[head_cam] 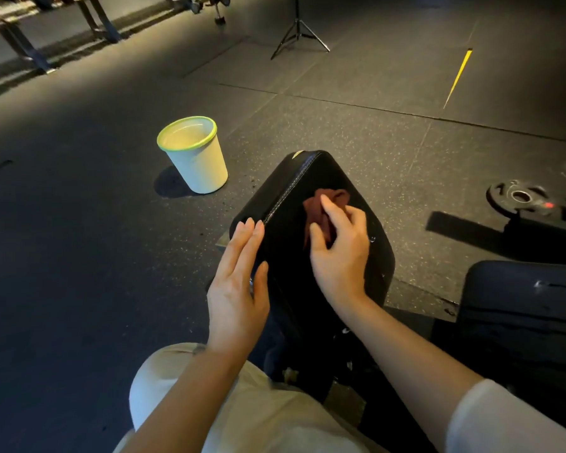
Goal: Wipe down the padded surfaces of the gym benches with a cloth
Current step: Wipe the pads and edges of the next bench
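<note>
Two hands at mid-frame: our right hand point(340, 253) clutches a crumpled dark-red cloth point(324, 207) on the black padded bench point(294, 256), left hand point(239, 286) flat, fingers relaxed, against its side.

I can read no text, label, brand or number anywhere from my feed. The weight plate point(520, 196) on the floor carries raised markings and a small red spot, but they are too blurred for me to make out.
</note>
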### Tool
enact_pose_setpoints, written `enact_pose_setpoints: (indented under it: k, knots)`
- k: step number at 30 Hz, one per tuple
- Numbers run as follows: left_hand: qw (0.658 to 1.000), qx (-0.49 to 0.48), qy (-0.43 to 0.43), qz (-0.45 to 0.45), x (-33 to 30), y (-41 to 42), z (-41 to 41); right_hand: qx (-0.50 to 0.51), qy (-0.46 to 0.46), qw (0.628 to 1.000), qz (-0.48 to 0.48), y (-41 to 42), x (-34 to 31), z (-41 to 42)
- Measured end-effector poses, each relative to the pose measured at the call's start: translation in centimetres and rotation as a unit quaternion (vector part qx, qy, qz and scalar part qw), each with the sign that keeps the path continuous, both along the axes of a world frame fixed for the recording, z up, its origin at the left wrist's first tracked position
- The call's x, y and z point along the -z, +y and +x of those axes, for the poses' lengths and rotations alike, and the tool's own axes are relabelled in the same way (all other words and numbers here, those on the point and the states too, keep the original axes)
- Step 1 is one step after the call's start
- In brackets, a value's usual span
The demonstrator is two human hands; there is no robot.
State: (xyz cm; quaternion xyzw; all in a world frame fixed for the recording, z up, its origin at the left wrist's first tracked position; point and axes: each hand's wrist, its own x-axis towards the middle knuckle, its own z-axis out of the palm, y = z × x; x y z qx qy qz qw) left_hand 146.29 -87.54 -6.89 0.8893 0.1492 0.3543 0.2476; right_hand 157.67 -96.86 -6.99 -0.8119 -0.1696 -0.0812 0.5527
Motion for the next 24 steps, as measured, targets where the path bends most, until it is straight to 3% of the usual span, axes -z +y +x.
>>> enact_pose_setpoints:
  k: [3,5,9,11,12,14,16,17,20,24]
  knots:
    - [1.0,-0.004,0.002,0.006,0.3,0.1,0.1,-0.081,-0.141,0.987,-0.01,0.9,-0.5,-2.6]
    - [1.0,-0.003,0.006,0.007,0.3,0.0,-0.1,-0.085,-0.147,0.985,-0.007,0.5,0.8,-2.8]
    - [1.0,-0.004,0.021,0.007,-0.1,0.0,-0.2,0.011,0.037,0.999,0.005,-1.1,2.8,-0.4]
    - [0.998,-0.005,0.032,0.054,-0.6,0.4,-0.2,0.036,0.115,0.993,0.014,-0.8,1.8,0.5]
    - [0.995,-0.001,0.041,0.093,-0.9,0.8,0.0,0.02,0.098,0.995,0.018,-0.5,0.8,0.6]
    - [0.984,0.02,0.061,0.164,-2.0,1.7,0.9,-0.053,-0.031,0.998,0.02,0.5,-1.1,0.2]
    - [0.975,0.048,0.078,0.203,-3.2,2.5,2.3,-0.112,-0.151,0.982,-0.025,1.1,-1.6,-0.3]
    - [0.971,0.062,0.087,0.214,-3.7,2.9,3.0,-0.117,-0.17,0.978,-0.04,1.0,-1.2,-0.3]
    - [0.956,0.114,0.114,0.244,-4.9,3.9,4.8,-0.058,-0.091,0.994,-0.034,-0.4,1.7,1.0]
    - [0.931,0.199,0.158,0.261,-6.5,4.8,7.4,0.072,0.146,0.987,-0.012,-2.2,4.4,3.5]
